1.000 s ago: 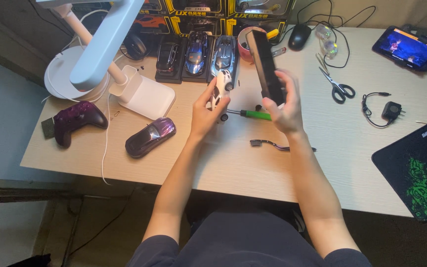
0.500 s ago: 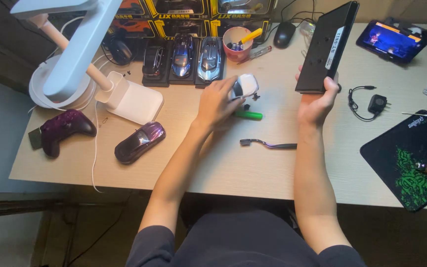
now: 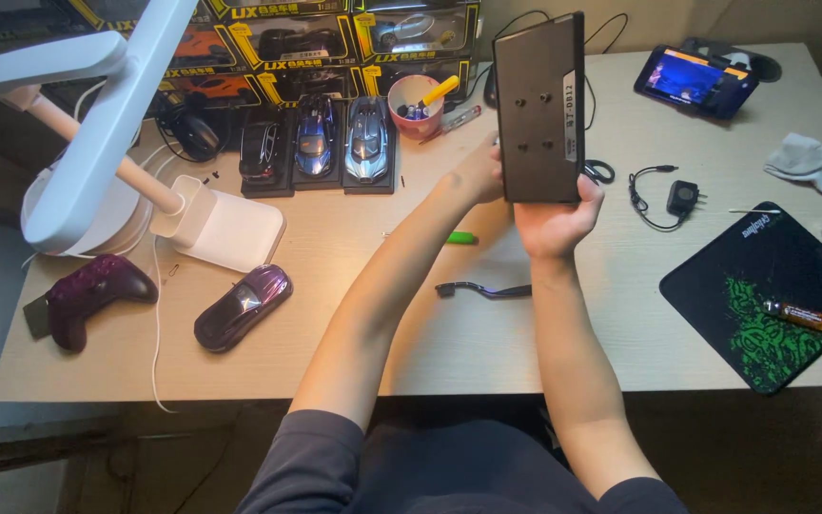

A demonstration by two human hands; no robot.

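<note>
- Our right hand (image 3: pixel 552 221) has a closed grip on the bottom edge of the dark base plate (image 3: pixel 537 107), held upright above the worktop (image 3: pixel 487 324).
- Our left hand (image 3: pixel 479 171) is half hidden behind the plate; we cannot tell its grip.
- The purple model car (image 3: pixel 242 306) lies loose, apart from the plate, so we judge the mounting unfinished.
- Around it: white lamp (image 3: pixel 97 133), green mouse mat (image 3: pixel 771 297).
</note>
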